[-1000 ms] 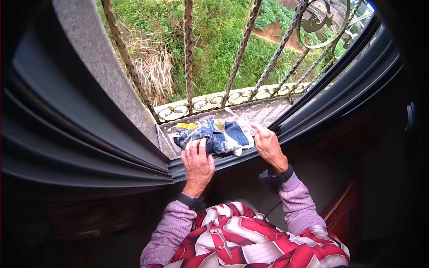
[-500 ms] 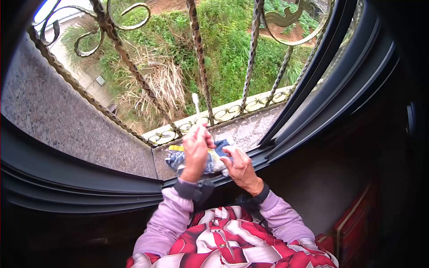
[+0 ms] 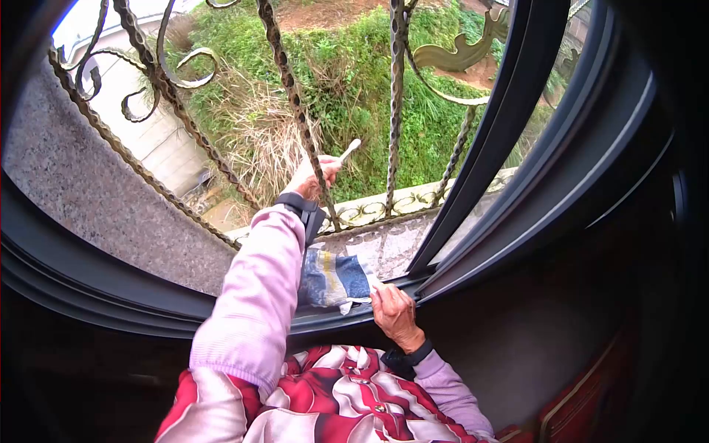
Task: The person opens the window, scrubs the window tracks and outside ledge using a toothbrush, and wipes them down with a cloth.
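My left hand [image 3: 314, 177] reaches out between the bars of the metal railing [image 3: 295, 103]. Its fingers are closed around a slim white stick-like tool [image 3: 348, 150] with a rounded end, whose exact kind I cannot make out. A patterned blue, white and yellow cloth [image 3: 332, 279] lies on the window sill below my left forearm. At the cloth's right edge, my right hand [image 3: 397, 314] has its fingers curled and pinches the corner.
A black window frame [image 3: 509, 192] with tracks curves along the right and front. Speckled stone ledge [image 3: 111, 199] runs along the left. Beyond the railing, a grassy slope [image 3: 362, 111] and a pale path [image 3: 166, 148] lie below.
My left hand has moved forward and out through the railing with the white tool. My right hand has dropped to the cloth's edge, and the cloth shows more spread out.
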